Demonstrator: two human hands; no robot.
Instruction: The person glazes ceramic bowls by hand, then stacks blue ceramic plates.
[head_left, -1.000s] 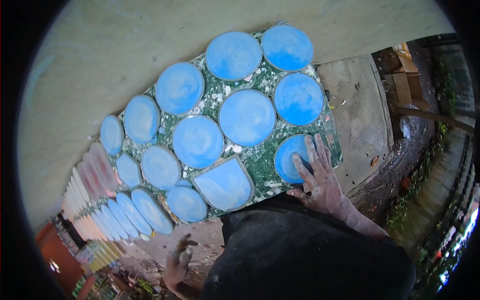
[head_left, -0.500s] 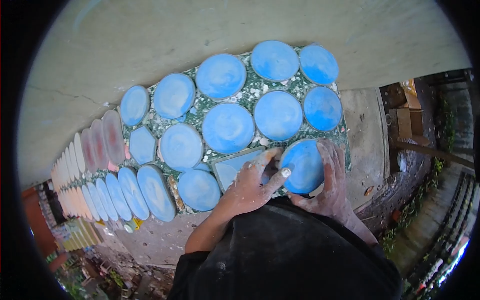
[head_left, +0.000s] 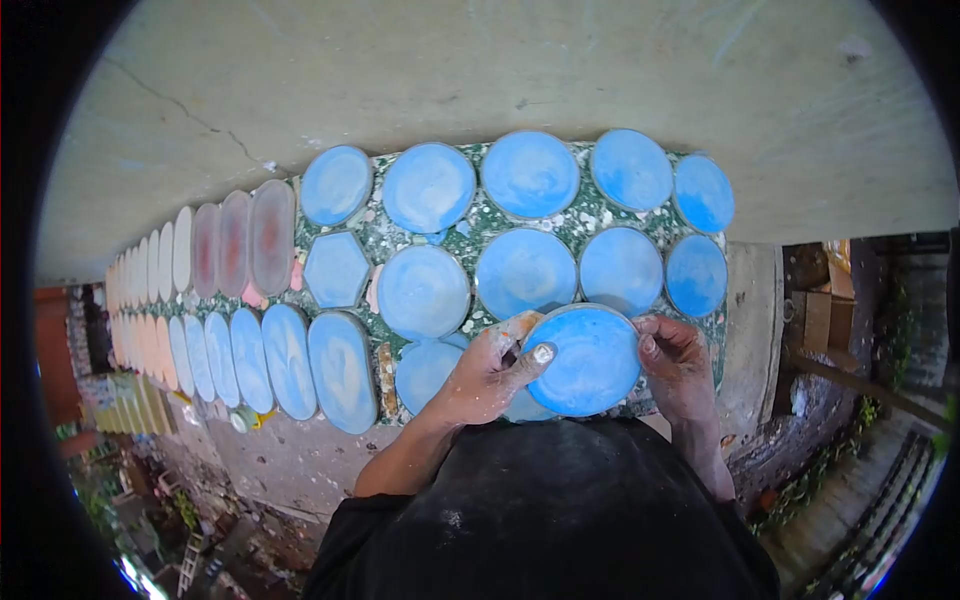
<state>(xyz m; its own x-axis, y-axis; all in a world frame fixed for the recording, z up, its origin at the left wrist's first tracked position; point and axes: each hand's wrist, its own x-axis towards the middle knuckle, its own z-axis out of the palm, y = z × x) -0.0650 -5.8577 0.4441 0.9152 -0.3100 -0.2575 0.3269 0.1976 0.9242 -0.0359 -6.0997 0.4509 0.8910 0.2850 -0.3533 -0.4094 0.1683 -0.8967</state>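
Note:
A round mould (head_left: 584, 362) filled with swirled blue and white material is lifted over the table's near edge, its face tilted toward me. My left hand (head_left: 492, 368) grips its left side, thumb on top and fingers beneath. At the mould's upper right rim, the curled thumb and fingertips of my right hand (head_left: 682, 362) pinch the edge. Whitish residue coats both hands. Just left of my left hand lies another round blue mould (head_left: 425, 372), partly covered by that hand. A further blue mould (head_left: 526, 405) shows only partly beneath the held one.
Several round blue moulds (head_left: 530, 175) lie in rows on the green, white-speckled table (head_left: 470, 330). A hexagonal blue mould (head_left: 336, 270) and long oval ones (head_left: 342, 372) stand to the left. A wall (head_left: 500, 70) runs behind; cardboard boxes (head_left: 828, 320) sit at right.
The held mould has come up and toward me, tilting its face my way. My right hand has shifted from wrapping its right side to pinching near the upper right rim. The view has turned.

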